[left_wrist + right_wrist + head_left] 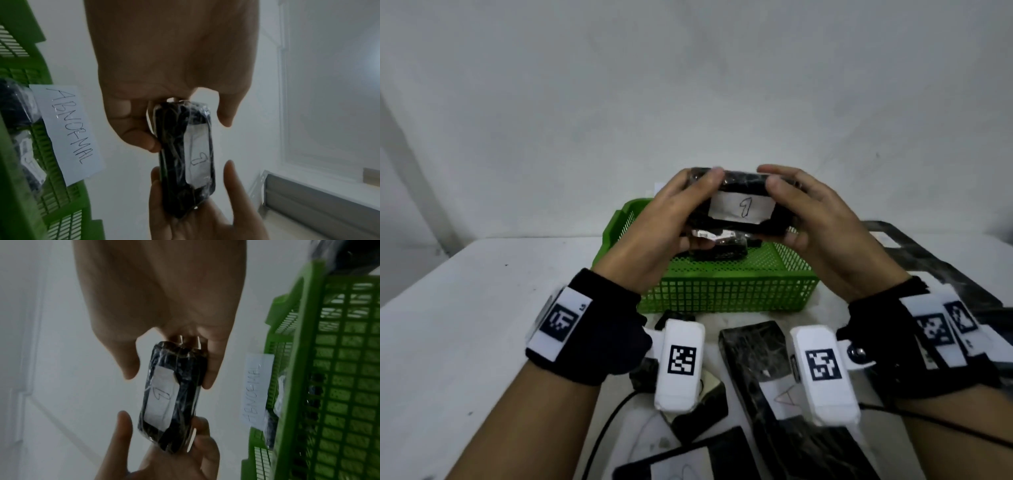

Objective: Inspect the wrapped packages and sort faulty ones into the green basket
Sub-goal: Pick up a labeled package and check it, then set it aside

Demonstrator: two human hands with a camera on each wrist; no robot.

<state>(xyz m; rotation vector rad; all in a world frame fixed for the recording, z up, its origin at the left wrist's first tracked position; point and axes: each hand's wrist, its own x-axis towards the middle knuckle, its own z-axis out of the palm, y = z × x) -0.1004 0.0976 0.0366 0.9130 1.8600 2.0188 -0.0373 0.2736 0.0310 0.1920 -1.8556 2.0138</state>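
Observation:
I hold a black package wrapped in clear film (739, 205) with both hands, lifted above the green basket (722, 291). Its white paper label with a handwritten mark faces me. My left hand (688, 209) grips its left end, thumb on top and fingers underneath. At the right end my right hand (791, 212) grips the same way. The wrist views show the package (185, 154) (170, 399) clamped between the two hands. The basket (12, 162) (339, 386) carries a paper label reading ABNORMAL (69, 129). A wrapped package (719, 248) lies inside it.
Several more wrapped black packages (756, 359) lie on the white table (482, 325) in front of the basket, below my wrists. A dark heap (928, 263) sits at the right. A black cable (602, 438) runs across the near table. A white wall stands behind.

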